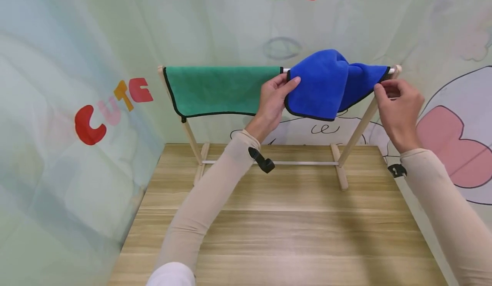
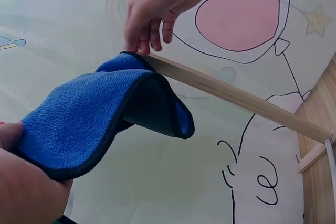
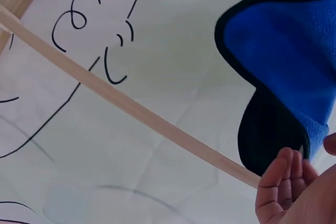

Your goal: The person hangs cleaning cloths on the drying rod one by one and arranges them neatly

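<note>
A blue towel [image 1: 319,85] with black edging lies bunched over the right part of the rack's top rod. My left hand [image 1: 273,100] pinches its left edge between thumb and fingers, beside the green towel. At the rack's right end my right hand [image 1: 399,108] holds the towel's right edge near the fingertips. The left wrist view shows the blue towel [image 2: 79,114] arched between both hands, its dark underside showing. In the right wrist view the right hand [image 3: 289,190] is at the towel's lower corner, close to the wooden post. The green towel [image 1: 223,90] hangs flat over the left part of the rod.
The wooden rack stands at the back of the wood-grain table [image 1: 276,234], with a white lower bar [image 1: 303,163] and feet [image 1: 340,175]. A printed curtain [image 1: 115,33] with letters and drawings closes in the table behind and at the sides.
</note>
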`<state>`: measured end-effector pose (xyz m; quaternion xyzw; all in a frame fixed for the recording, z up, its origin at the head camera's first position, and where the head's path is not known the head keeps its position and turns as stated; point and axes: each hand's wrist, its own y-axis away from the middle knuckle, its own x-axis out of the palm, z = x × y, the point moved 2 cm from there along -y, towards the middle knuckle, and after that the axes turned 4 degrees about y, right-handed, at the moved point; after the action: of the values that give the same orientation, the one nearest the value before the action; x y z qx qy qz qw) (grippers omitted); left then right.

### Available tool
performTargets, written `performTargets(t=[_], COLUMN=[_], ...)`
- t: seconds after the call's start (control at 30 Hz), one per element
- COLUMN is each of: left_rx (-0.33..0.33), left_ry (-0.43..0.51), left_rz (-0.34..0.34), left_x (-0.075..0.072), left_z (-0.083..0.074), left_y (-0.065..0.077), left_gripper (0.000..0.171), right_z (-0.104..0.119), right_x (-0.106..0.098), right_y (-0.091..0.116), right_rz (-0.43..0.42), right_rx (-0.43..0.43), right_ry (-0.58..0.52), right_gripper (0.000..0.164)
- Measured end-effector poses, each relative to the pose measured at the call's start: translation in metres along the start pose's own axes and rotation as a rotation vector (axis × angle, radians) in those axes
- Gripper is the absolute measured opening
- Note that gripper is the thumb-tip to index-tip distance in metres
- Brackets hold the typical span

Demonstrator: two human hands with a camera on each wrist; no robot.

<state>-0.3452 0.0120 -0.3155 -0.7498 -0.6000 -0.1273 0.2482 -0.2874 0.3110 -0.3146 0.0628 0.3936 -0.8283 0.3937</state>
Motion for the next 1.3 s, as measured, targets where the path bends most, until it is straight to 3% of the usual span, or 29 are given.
performTargets(t=[0.33, 0.63, 1.03, 1.3], left_rx=[0.003, 0.026, 0.094, 0.117], left_ry=[-0.014, -0.034, -0.140, -0.170], left_rz=[-0.012, -0.006, -0.051, -0.028], left_x=[0.001, 0.001, 0.000, -0.001], left_z=[0.000, -0.010, -0.033, -0.047], left_y=[-0.001, -0.004, -0.010, -0.010], left_gripper=[0.016, 0.022, 0.027, 0.025], right_z=[-0.008, -0.003, 0.009, 0.012], right_x=[0.012, 0.000, -0.022, -0.028], right_y=[0.008, -0.007, -0.051, -0.067], right_rz=[0.209, 0.093, 0.107, 0.105], right_rx=[0.107, 0.179, 0.355, 0.423], right_ry=[-0.063, -0.254, -0.649, -0.715], right_gripper=[0.042, 0.024, 0.006, 0.011])
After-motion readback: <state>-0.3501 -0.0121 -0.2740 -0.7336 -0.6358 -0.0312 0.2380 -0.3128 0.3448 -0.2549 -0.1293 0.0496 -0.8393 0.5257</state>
